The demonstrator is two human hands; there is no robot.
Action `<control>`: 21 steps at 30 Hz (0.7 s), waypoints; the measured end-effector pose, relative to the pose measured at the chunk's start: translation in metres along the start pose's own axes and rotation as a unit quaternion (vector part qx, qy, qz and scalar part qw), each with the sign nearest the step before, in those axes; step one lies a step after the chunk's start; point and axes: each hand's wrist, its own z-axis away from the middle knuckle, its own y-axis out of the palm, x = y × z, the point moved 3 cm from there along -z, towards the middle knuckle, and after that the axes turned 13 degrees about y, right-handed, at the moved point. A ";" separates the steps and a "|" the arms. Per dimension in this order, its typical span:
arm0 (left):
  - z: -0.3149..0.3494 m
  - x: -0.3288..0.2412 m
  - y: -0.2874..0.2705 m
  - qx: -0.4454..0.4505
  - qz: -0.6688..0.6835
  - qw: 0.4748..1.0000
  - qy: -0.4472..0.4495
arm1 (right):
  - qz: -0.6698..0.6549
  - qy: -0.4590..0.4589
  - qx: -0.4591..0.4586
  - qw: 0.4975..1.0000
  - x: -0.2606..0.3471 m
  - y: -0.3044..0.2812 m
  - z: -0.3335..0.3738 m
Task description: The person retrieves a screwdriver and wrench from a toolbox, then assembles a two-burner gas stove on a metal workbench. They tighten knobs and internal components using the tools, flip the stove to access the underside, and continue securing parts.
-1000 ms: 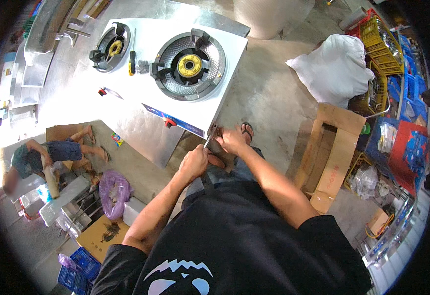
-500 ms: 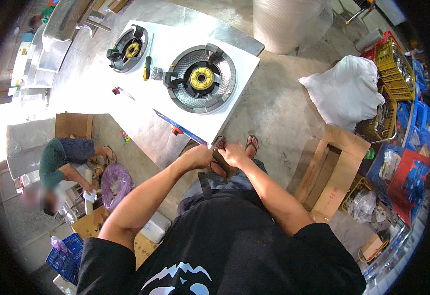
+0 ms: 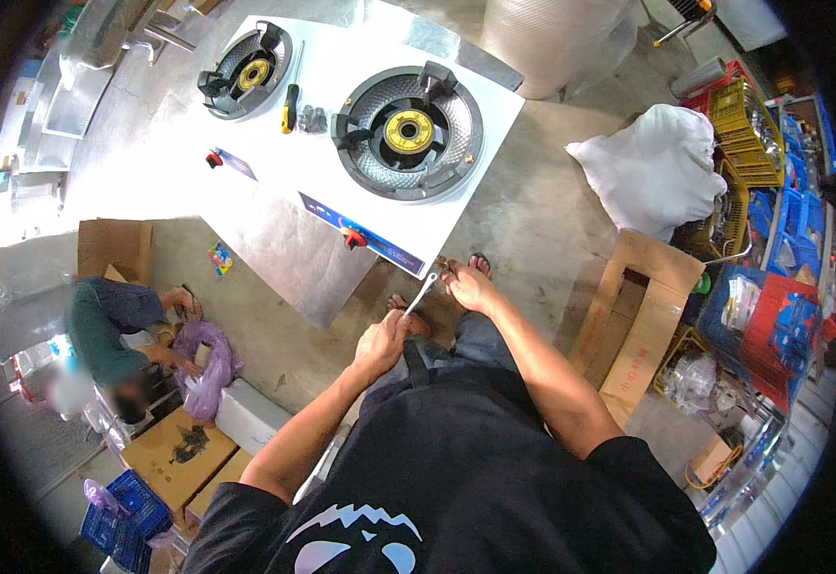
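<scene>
My left hand (image 3: 380, 346) is closed around the lower end of a silver wrench (image 3: 424, 292), whose ringed head points up at the stove's near corner. Just right of that corner, my right hand (image 3: 471, 289) pinches at a small brass-coloured fitting (image 3: 446, 267); its details are too small to make out. The two-burner gas stove (image 3: 466, 215) has a white top, with a large burner (image 3: 408, 132) on the right and a smaller burner (image 3: 252, 75) on the left. Red knobs sit along its front, one of them a red knob (image 3: 352, 239) on a blue panel.
A yellow-and-black screwdriver (image 3: 290, 108) lies between the burners. Bubble wrap (image 3: 561, 43) stands behind. To the right are a white sack (image 3: 652, 172), an open cardboard box (image 3: 638, 330) and yellow crates (image 3: 745, 129). A person (image 3: 102, 325) bends over a purple bag (image 3: 206, 368) at left.
My left hand has drawn back from the stove corner, bringing the wrench into sight. My right hand stays near the corner. The person at left has reached into the purple bag.
</scene>
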 end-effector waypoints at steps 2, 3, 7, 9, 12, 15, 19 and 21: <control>-0.002 0.014 0.020 0.000 0.012 1.000 0.007 | 0.028 -0.003 -0.008 1.000 0.001 0.001 0.002; -0.004 0.020 0.028 -0.011 0.024 0.999 0.024 | 0.054 -0.009 -0.030 0.998 0.003 0.001 0.003; -0.011 0.036 0.052 -0.047 0.038 0.998 0.015 | 0.034 -0.013 -0.020 0.999 0.006 -0.005 0.005; -0.016 0.040 0.061 -0.047 0.049 0.998 0.018 | 0.053 0.002 -0.024 0.998 0.008 -0.008 0.008; -0.020 0.041 0.068 -0.062 0.071 0.995 0.029 | 0.022 0.025 -0.012 0.999 0.013 -0.010 0.011; -0.022 0.039 0.067 -0.074 0.091 0.992 0.046 | -0.003 0.035 0.001 0.999 0.011 -0.008 0.010; -0.022 0.035 0.061 -0.029 0.077 0.996 -0.017 | -0.017 0.024 0.004 1.000 -0.010 0.002 -0.005; -0.023 0.031 0.058 -0.035 0.054 0.997 -0.045 | -0.068 0.042 0.015 0.997 -0.022 0.014 -0.018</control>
